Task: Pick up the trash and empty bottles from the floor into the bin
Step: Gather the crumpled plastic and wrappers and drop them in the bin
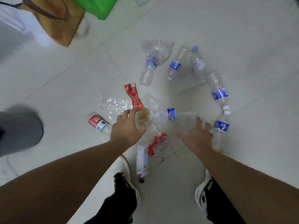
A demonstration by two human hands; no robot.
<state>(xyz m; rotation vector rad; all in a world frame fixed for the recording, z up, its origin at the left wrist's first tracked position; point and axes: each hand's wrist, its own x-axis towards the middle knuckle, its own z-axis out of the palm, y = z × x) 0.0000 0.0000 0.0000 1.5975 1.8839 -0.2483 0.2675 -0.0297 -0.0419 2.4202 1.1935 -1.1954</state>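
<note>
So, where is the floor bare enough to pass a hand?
Bare tile lies left of the red crumpled wrapper, up to the wooden board. Crowded: clear plastic bottles with blue labels ring the right hand.

Pale tiled floor (226,29) – thin grout lines, wooden furniture piece (64,25) top left, soft even light
</note>
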